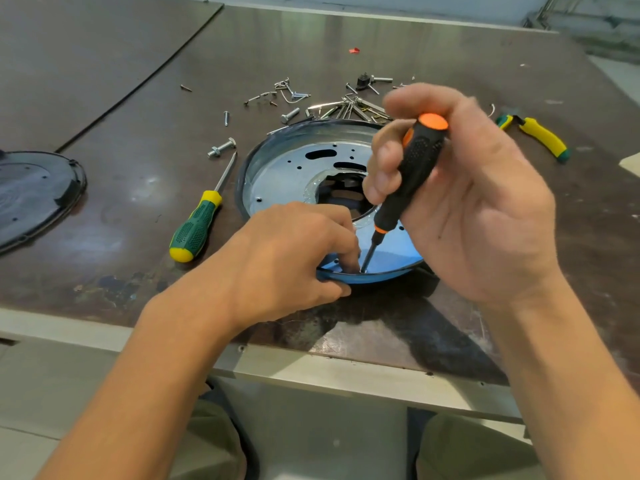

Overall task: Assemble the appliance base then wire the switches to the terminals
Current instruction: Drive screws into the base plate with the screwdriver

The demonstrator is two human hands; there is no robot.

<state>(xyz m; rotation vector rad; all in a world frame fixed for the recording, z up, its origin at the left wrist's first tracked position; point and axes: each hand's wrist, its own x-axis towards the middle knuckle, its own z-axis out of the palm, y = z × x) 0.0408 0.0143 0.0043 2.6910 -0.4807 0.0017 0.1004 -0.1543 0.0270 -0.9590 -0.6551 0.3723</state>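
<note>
The round metal base [287, 168] lies in the middle of the table [138, 109], close to the near edge. The left hand [291, 258] grips its rim at 6 o'clock. The thumb is curled under the rim and the fingers are curled over it, with the forefinger [349, 254] just beside the tool tip. The right hand [467, 202] is closed around the black and orange screwdriver [412, 171]. The shaft leans toward 1 o'clock and the tip presses into the base at 6 o'clock. I cannot see the screw itself because the fingers hide it.

The main danger, I think, is a slip. The shaft is tilted, not upright, so the tip may jump out of the screw head and strike the forefinger next to it. The same tilt may also drive the screw crooked into its hole and spoil the thread. The near rim seems a little lifted by the thumb. If the grip loosens under the pressure, the base may rock or slide toward the table edge.

A loose pile of screws and pins [346, 107] touches the base at 12 o'clock, and a sliding base would scatter them. A green screwdriver [195, 226] lies at 9 o'clock and yellow pliers [540, 135] lie at 2 o'clock, both apart from the work.
</note>
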